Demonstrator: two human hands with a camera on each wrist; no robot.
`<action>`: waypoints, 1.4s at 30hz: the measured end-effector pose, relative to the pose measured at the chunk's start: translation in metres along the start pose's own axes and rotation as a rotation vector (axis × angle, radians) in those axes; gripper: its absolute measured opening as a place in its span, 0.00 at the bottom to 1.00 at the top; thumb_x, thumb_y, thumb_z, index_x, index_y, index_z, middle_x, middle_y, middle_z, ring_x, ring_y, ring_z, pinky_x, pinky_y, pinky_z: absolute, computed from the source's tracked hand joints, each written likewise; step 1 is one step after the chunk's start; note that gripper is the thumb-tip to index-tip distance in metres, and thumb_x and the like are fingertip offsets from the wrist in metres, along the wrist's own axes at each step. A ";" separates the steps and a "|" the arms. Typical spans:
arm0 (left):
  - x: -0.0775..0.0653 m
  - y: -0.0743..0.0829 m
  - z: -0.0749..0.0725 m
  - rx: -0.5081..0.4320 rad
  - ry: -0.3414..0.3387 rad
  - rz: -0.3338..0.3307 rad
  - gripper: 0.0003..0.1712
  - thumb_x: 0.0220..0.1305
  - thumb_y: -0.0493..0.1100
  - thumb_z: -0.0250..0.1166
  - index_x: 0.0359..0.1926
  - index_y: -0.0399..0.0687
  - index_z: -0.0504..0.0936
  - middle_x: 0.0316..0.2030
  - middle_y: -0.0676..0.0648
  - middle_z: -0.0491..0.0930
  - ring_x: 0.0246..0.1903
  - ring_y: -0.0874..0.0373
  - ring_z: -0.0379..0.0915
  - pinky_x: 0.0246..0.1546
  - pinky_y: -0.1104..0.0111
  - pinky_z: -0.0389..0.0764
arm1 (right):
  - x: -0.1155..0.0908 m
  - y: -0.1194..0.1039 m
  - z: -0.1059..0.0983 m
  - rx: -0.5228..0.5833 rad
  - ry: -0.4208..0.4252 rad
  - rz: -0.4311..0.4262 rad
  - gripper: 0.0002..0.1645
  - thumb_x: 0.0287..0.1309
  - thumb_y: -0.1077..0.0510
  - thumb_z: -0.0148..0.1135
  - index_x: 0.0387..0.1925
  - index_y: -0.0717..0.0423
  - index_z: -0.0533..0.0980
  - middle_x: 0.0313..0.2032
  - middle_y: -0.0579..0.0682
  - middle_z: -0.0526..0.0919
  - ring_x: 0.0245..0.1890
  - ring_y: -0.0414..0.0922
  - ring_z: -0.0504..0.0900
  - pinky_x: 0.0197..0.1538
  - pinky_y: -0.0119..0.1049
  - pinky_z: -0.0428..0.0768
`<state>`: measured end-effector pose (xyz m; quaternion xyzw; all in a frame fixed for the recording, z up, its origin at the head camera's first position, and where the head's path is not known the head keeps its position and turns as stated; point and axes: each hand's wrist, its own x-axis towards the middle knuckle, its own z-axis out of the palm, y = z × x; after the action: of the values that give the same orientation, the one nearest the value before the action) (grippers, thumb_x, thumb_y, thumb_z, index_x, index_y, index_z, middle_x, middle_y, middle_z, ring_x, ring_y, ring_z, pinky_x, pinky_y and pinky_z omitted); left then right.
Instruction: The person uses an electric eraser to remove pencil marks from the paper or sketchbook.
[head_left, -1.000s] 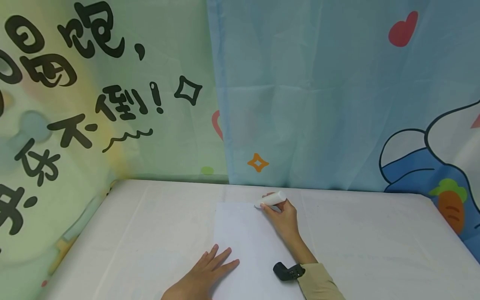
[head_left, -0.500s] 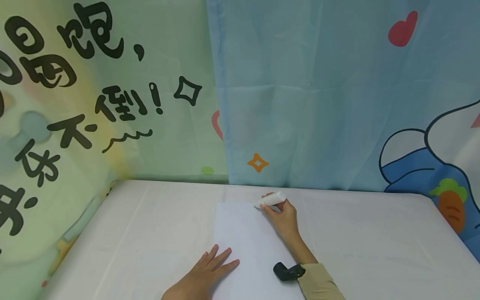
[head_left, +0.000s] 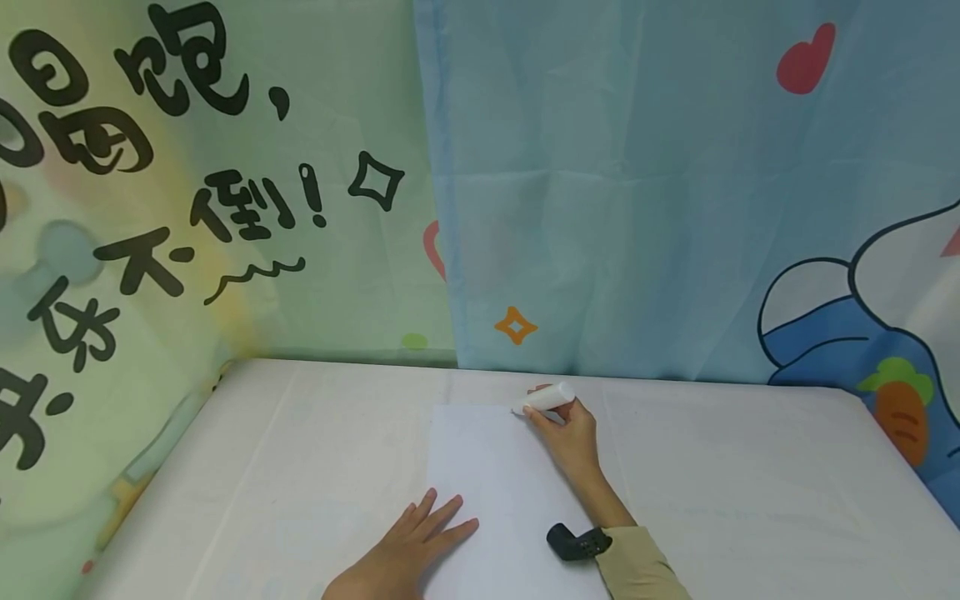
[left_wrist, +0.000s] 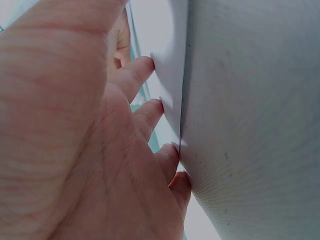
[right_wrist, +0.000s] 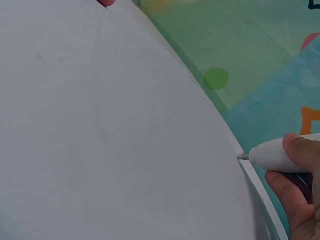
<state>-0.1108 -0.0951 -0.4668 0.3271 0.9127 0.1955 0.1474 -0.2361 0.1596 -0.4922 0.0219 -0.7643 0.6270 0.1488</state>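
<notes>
A white sheet of paper (head_left: pixel 487 467) lies on the white-covered table. My right hand (head_left: pixel 573 437) pinches a thick white correction pen (head_left: pixel 550 398), tilted over the paper's far edge. In the right wrist view the thumb (right_wrist: pixel 302 150) presses on the pen's barrel, and its narrow metal tip is at the sheet's edge; whether they touch I cannot tell. My left hand (head_left: pixel 401 542) rests with fingers spread on the near left part of the paper. The left wrist view shows its fingertips (left_wrist: pixel 170 155) along the sheet's left edge.
A black wrist device (head_left: pixel 577 543) sits by the right sleeve (head_left: pixel 641 562). White cloth (head_left: pixel 750 467) covers the table on both sides of the paper. Printed fabric walls stand behind it, green (head_left: pixel 345 275) at left and blue (head_left: pixel 637 208) at right.
My right hand and the correction pen have shifted very slightly to the right along the paper's far edge. The left hand and the sheet stay where they were.
</notes>
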 end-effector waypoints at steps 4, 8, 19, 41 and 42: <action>-0.001 0.000 0.000 0.015 0.015 0.015 0.55 0.50 0.70 0.68 0.75 0.59 0.58 0.75 0.46 0.53 0.73 0.37 0.45 0.68 0.44 0.56 | -0.001 -0.001 0.001 -0.005 -0.003 0.009 0.23 0.51 0.70 0.71 0.49 0.69 0.76 0.48 0.65 0.83 0.41 0.26 0.77 0.43 0.19 0.78; -0.002 0.000 0.001 0.021 0.029 0.028 0.55 0.50 0.70 0.68 0.75 0.59 0.58 0.75 0.46 0.53 0.73 0.37 0.46 0.68 0.44 0.56 | 0.000 -0.001 0.002 -0.003 -0.006 0.012 0.23 0.50 0.70 0.71 0.49 0.69 0.76 0.48 0.65 0.83 0.40 0.27 0.77 0.43 0.20 0.78; -0.002 -0.001 0.000 0.006 0.023 0.018 0.55 0.50 0.70 0.68 0.75 0.60 0.57 0.75 0.47 0.52 0.73 0.38 0.44 0.68 0.44 0.55 | 0.002 -0.001 0.002 0.063 0.060 0.014 0.25 0.53 0.70 0.69 0.53 0.70 0.74 0.48 0.66 0.82 0.40 0.27 0.77 0.42 0.19 0.78; 0.002 -0.010 0.002 -0.015 -0.008 0.013 0.53 0.52 0.66 0.69 0.75 0.62 0.57 0.76 0.48 0.51 0.74 0.39 0.42 0.69 0.44 0.54 | 0.019 -0.006 0.004 0.137 0.014 0.140 0.31 0.59 0.71 0.59 0.61 0.72 0.57 0.53 0.65 0.68 0.37 0.35 0.80 0.40 0.21 0.79; 0.002 -0.010 0.001 -0.002 -0.006 0.016 0.53 0.52 0.67 0.69 0.75 0.61 0.57 0.76 0.47 0.51 0.74 0.39 0.43 0.69 0.45 0.55 | 0.020 -0.008 0.006 0.127 0.014 0.136 0.31 0.59 0.72 0.59 0.61 0.73 0.57 0.54 0.66 0.68 0.37 0.35 0.81 0.40 0.21 0.78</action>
<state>-0.1172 -0.1004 -0.4727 0.3346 0.9096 0.1964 0.1489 -0.2546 0.1553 -0.4810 -0.0247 -0.7218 0.6829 0.1096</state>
